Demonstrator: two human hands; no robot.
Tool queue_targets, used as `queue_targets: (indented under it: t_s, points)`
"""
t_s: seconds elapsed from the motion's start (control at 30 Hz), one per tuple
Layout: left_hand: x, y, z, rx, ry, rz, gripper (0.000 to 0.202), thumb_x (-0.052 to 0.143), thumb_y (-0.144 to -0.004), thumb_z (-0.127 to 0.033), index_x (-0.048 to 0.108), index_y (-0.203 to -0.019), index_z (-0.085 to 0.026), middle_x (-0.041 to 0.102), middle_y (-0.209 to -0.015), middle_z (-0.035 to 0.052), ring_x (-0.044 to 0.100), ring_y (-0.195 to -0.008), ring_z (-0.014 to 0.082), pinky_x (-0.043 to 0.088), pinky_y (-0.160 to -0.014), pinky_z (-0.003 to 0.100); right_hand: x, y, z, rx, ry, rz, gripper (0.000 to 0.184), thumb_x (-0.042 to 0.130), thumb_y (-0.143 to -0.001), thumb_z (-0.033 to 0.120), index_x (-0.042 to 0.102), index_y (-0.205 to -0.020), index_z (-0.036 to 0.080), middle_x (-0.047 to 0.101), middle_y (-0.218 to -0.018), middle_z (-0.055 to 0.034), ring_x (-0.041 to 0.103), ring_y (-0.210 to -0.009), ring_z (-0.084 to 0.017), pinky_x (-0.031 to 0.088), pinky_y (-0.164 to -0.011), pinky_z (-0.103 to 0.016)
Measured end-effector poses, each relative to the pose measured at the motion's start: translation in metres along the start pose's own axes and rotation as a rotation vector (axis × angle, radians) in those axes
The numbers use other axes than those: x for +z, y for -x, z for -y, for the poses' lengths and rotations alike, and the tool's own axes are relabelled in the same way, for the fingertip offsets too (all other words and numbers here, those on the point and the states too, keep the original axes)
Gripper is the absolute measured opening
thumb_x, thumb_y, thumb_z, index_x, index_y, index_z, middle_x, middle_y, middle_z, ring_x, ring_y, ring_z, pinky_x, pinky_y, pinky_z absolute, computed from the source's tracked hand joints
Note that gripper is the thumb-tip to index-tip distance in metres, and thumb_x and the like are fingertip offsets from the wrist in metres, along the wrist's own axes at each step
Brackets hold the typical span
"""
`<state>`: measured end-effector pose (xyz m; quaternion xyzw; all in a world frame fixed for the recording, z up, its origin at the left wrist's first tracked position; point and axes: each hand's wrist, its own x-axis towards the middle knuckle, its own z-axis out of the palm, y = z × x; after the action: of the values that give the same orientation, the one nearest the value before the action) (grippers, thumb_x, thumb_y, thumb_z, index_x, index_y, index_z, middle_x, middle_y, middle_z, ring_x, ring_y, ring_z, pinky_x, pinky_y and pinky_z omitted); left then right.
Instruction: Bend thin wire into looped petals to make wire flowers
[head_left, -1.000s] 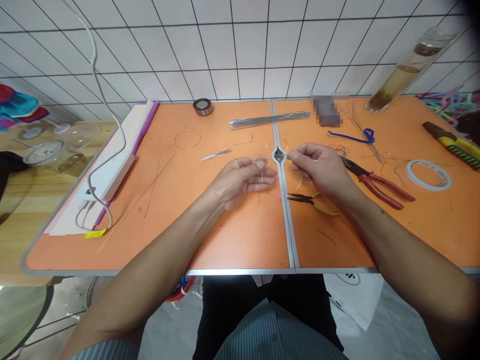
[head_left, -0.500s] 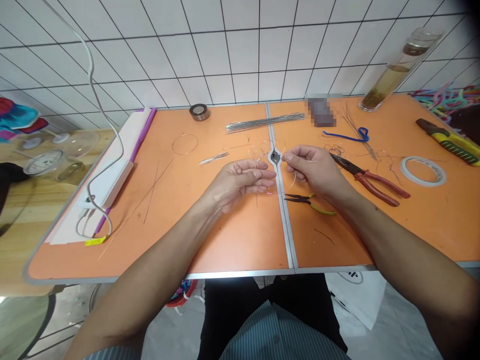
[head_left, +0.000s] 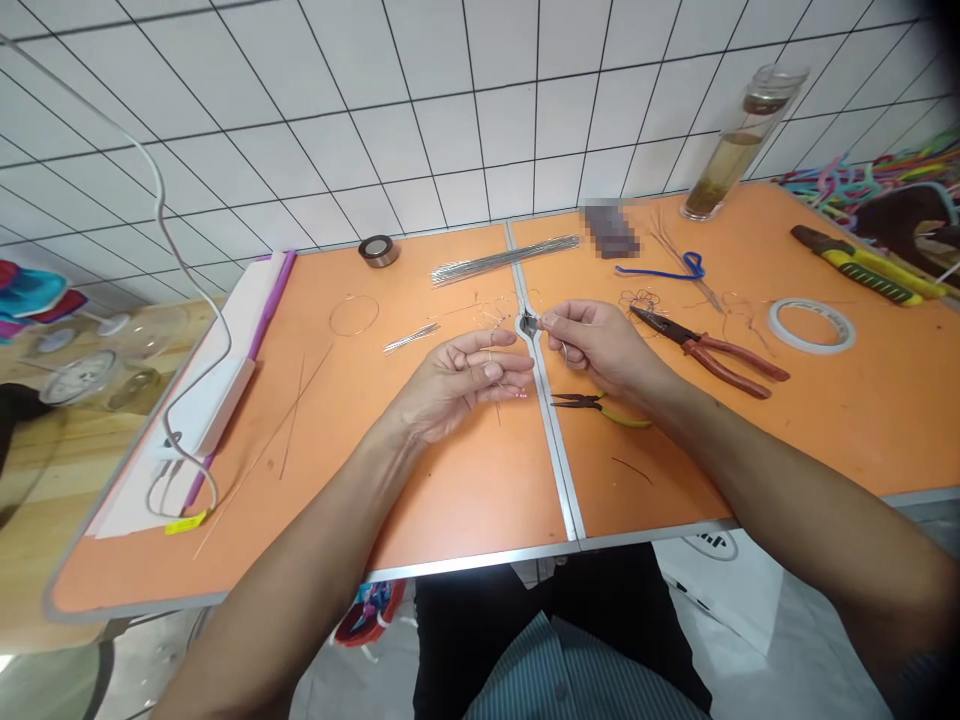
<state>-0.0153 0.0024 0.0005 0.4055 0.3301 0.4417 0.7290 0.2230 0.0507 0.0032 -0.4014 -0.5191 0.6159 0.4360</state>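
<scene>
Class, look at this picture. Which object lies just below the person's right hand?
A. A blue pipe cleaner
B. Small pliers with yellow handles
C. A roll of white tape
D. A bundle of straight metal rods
B. The small pliers with yellow handles lie just below the right hand, with their black tips pointing toward the table's centre seam.
</scene>
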Motion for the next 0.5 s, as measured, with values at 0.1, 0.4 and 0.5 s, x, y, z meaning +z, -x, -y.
queue_targets:
  t_s: [0.1, 0.4, 0.5]
  points:
    - [0.0012, -0.0004, -0.0004, 0.019, 0.001, -0.031, 0.04, 0.101, -0.081, -0.022, 0.082, -0.116, -0.015, 0.089, -0.111, 0.0123, 0.088, -0.094, 0.024, 0.073, -0.086, 0.032, 0.0016, 0.0008, 0.0011, 0.003, 0.002, 0.0, 0.034, 0.094, -0.084, 0.042, 0.071, -0.079, 0.018, 0.064, -0.071, 0.0006, 0.038, -0.054, -0.007, 0.026, -0.048, -0.024]
    - [0.0036, 0.0006, -0.0004, -0.022, -0.014, -0.054, 0.048, 0.098, -0.084, -0.021, 0.08, -0.127, -0.016, 0.088, -0.117, 0.0152, 0.088, -0.1, 0.0263, 0.071, -0.096, 0.039, -0.0001, -0.0027, -0.0025, -0.015, -0.028, -0.02, 0.038, 0.096, -0.081, 0.046, 0.07, -0.077, 0.019, 0.067, -0.073, -0.0008, 0.04, -0.054, -0.007, 0.026, -0.047, -0.025]
    - [0.0027, 0.0004, 0.0008, -0.051, -0.015, -0.024, 0.047, 0.098, -0.084, -0.021, 0.08, -0.128, -0.015, 0.088, -0.118, 0.0161, 0.088, -0.101, 0.0261, 0.07, -0.099, 0.039, -0.0006, -0.0028, -0.0019, -0.015, -0.018, -0.023, 0.038, 0.096, -0.081, 0.047, 0.07, -0.077, 0.019, 0.067, -0.072, -0.0007, 0.039, -0.053, -0.007, 0.025, -0.046, -0.025]
